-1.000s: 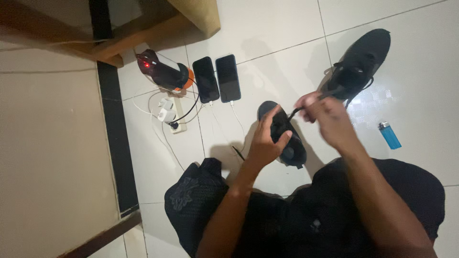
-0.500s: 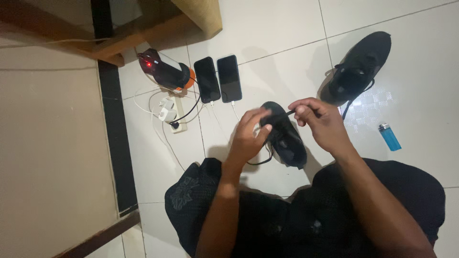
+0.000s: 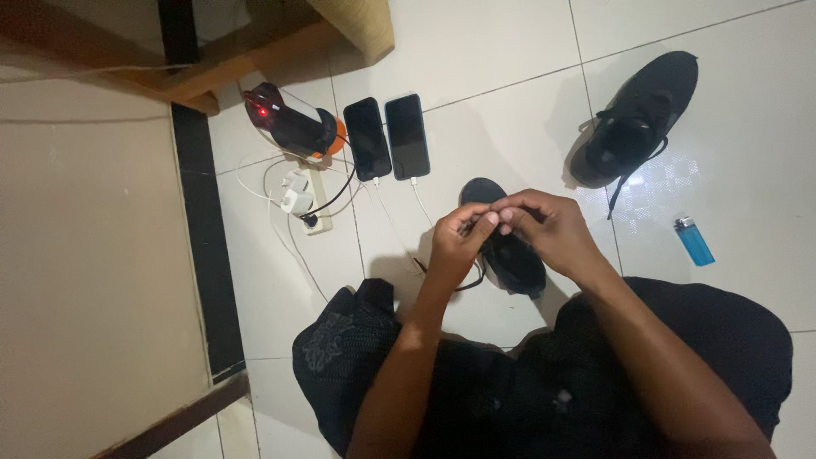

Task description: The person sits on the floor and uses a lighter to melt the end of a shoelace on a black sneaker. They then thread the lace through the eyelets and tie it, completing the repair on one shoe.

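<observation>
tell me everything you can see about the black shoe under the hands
The black shoe is a dark, matte, low sneaker lying on the white tiled floor, toe pointing away from the person. Both hands cover its middle: the left hand and right hand meet fingertip to fingertip over the lace area. A thin black lace trails out on its left side. Material looks like fabric.

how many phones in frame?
2. Both black rectangular phones lie side by side, screens dark, on the white tiled floor: left one beside the black-and-orange torch, right one beyond the hands. No others visible.
</observation>
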